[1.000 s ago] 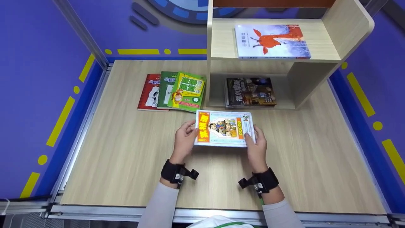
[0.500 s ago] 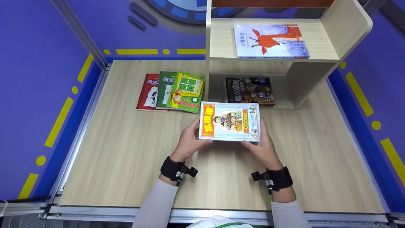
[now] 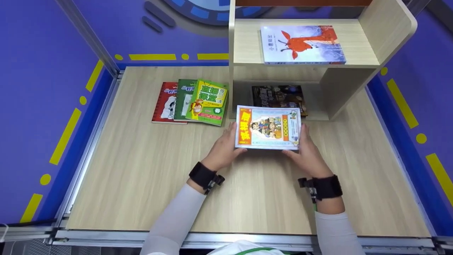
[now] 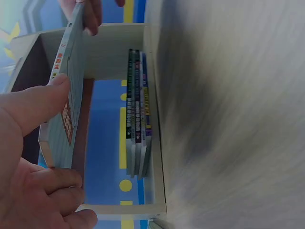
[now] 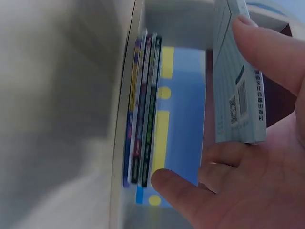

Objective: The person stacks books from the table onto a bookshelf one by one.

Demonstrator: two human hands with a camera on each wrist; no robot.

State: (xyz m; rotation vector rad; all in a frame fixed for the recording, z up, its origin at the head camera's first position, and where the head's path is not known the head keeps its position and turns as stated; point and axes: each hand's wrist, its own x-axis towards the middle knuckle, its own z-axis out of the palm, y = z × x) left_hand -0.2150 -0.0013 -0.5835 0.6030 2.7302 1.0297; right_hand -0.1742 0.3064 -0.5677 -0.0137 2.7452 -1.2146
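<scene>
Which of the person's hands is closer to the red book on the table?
The left hand. It is right of the red book, closer to the person; the right hand is farther right, across the held book.

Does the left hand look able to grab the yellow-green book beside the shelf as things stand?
Probably not without letting go: the left hand grips a pale book with the right hand, though nothing covers the yellow-green book.
</scene>
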